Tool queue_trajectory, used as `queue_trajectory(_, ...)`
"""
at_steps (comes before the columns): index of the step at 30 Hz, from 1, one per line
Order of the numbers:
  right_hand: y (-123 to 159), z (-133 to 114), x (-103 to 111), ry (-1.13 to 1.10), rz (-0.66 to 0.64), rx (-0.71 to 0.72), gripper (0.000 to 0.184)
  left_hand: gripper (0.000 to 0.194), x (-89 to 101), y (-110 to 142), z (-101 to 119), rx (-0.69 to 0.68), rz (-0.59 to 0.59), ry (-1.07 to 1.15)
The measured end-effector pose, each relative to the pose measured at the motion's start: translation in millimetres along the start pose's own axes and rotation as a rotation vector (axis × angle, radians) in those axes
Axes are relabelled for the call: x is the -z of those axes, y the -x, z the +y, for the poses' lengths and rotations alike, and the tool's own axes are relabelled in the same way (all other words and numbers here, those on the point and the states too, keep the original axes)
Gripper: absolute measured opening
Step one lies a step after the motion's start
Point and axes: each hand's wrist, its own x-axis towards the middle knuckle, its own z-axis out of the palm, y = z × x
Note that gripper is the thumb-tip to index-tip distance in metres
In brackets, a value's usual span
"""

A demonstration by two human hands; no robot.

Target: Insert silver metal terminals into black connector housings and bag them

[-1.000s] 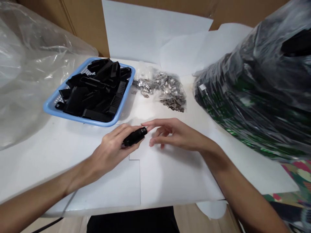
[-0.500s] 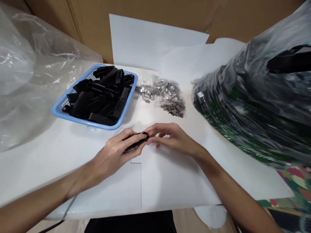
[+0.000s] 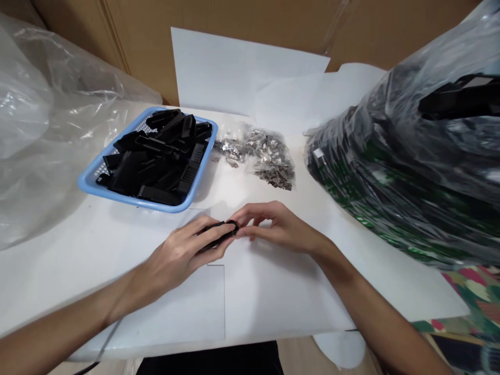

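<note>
A narrow black plastic part [image 3: 219, 240] is held low over the white table by both my hands. My left hand [image 3: 182, 251] is wrapped round its length, with the index finger stretched along the top. At its right end, the thumb and fingertips of my right hand [image 3: 277, 224] pinch the tip; whether a small piece is also between them I cannot make out. Behind my left hand stands a blue plastic basket [image 3: 86, 179] heaped with similar black plastic parts [image 3: 156, 151]. Clear bags of small shiny metal pieces [image 3: 271, 156] lie beyond my right hand.
A large clear plastic bag [image 3: 394, 156] full of black and green items bulges at the right. More clear plastic sheeting [image 3: 47, 130] fills the left side. White sheets [image 3: 242, 67] lean on cardboard [image 3: 250, 18] at the back. A cable [image 3: 109, 336] hangs over the table's front edge.
Both hands stay on the black plastic part in nearly the same grip. The whole view has shifted slightly, with objects sitting a little lower and further left.
</note>
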Motion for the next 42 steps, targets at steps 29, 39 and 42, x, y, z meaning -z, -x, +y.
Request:
queue_trajectory(29,-0.1,2.4,-1.4,0.086,0.024,0.116,0.018,0.035,1.4,-3.7,1.6,0.026,0.01,0.018)
queue_trajectory(39,-2.1,17.5,-28.4,0.38,0.338,0.437,0.034,0.022,-12.6,-22.0,19.7,0.719,0.267,0.475)
queue_trajectory(42,-3.7,22.5,-33.3,0.638,0.339,0.558,0.042,0.025,-11.5,-22.5,17.9,0.757,0.261,0.508)
